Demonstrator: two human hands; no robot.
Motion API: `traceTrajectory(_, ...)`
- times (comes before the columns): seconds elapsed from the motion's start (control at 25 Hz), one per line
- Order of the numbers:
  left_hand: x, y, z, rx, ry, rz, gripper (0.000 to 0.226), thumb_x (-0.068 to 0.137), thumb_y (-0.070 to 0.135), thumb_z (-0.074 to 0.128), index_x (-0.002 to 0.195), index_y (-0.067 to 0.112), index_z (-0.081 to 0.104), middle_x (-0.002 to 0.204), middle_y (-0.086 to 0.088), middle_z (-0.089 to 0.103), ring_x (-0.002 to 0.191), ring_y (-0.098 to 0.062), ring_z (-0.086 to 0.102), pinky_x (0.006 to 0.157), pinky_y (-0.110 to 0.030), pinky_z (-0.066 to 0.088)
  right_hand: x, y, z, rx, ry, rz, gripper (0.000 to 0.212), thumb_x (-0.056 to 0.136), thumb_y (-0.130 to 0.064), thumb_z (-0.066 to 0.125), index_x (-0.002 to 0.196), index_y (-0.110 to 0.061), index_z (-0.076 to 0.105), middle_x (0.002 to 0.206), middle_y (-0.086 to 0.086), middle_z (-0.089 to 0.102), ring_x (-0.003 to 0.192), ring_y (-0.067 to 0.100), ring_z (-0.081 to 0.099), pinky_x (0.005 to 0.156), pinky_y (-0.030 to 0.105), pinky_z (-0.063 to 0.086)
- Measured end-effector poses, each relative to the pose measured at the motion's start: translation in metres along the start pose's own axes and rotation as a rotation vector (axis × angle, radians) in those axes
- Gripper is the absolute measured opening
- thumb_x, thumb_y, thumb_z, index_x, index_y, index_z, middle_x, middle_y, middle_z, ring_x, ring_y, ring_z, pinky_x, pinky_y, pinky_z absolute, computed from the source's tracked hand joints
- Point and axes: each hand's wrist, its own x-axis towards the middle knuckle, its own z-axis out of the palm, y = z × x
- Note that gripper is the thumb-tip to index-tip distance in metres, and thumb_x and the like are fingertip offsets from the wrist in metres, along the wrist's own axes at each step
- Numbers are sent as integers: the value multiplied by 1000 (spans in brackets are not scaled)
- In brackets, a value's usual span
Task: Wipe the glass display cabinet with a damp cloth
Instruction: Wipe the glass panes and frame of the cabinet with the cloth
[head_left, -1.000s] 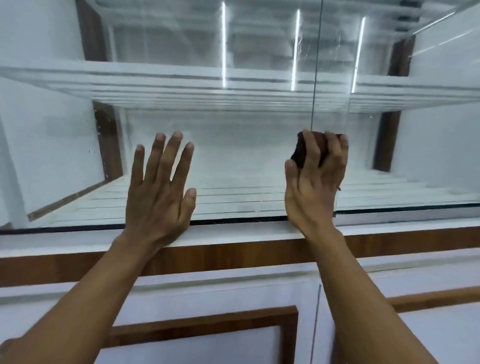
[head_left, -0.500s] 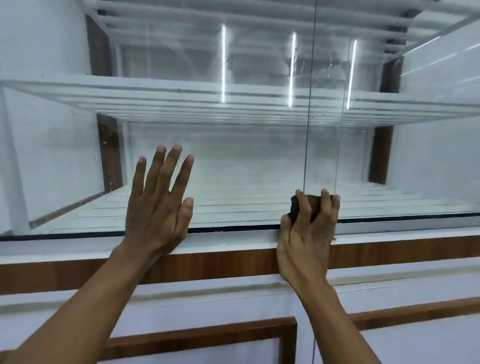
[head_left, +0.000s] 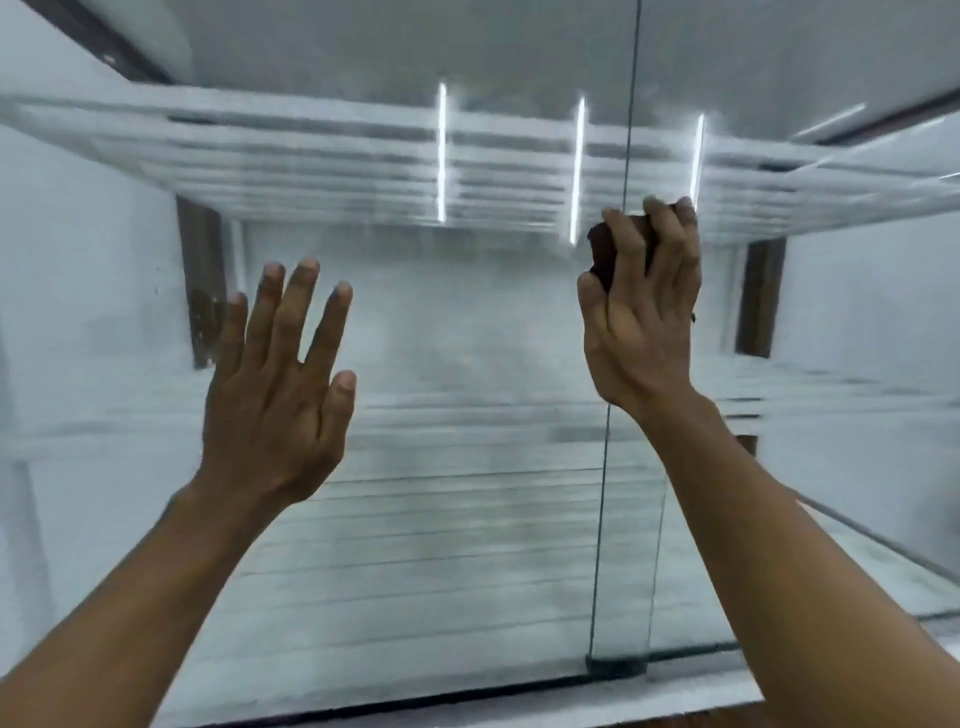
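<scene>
Right hand: the right hand is raised high against the glass display cabinet, its back toward the camera.
Right grip: the fingers are curled tight around a dark cloth; only a small bunched part of it shows between thumb and fingers.
Cloth place: the cloth is pressed on the front glass, just right of the vertical glass seam and level with the upper shelf.
Left hand: the left hand is open, fingers spread and pointing up, holding nothing; the palm faces the glass, but I cannot tell if it touches it.
Hands relation: well apart, the right one higher.
Glass: hazy, and three bright vertical light lines are seen through it.
</scene>
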Motion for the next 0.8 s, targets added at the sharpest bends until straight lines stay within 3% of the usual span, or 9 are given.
traceTrajectory(0.2, 128, -52, -46, -2, -45, -27, 61, 102, 32, 26, 159, 10, 20, 168, -16, 12, 157, -34, 6, 126, -57, 12, 151, -25, 1, 51, 64, -48, 46, 99, -24, 53, 139, -15, 32, 154, 9, 21, 150, 39, 17, 124, 54, 19)
traceTrajectory(0.32, 184, -95, -82, 25, -89, -51, 59, 104, 32, 25, 159, 10, 21, 168, -16, 13, 157, -32, 6, 126, -55, 13, 213, -53, 7, 27, 123, 2, 41, 97, -23, 54, 132, -16, 33, 143, 3, 23, 143, 38, 21, 124, 44, 17)
traceTrajectory(0.44, 206, -129, -103, 25, -179, -52, 59, 104, 36, 23, 159, 15, 21, 169, -12, 11, 158, -27, 3, 128, -51, 11, 222, -89, 17, 12, 119, 95, 41, 95, -22, 53, 130, -17, 33, 140, 4, 22, 139, 34, 20, 121, 52, 20)
traceTrajectory(0.56, 196, -167, -121, 51, -251, -26, 60, 103, 35, 27, 160, 18, 18, 170, -8, 7, 158, -27, 1, 129, -48, 8, 216, -146, 39, 19, 42, 3, 41, 97, -26, 52, 133, -16, 33, 140, 6, 21, 139, 34, 18, 118, 62, 24)
traceTrajectory(0.8, 172, -252, -150, 170, -252, 19, 63, 103, 47, 12, 160, 20, 17, 169, -8, 12, 157, -31, 7, 127, -57, 3, 209, -297, 102, 32, 28, -28, 45, 97, -29, 54, 135, -16, 33, 140, 10, 24, 137, 39, 25, 125, 56, 14)
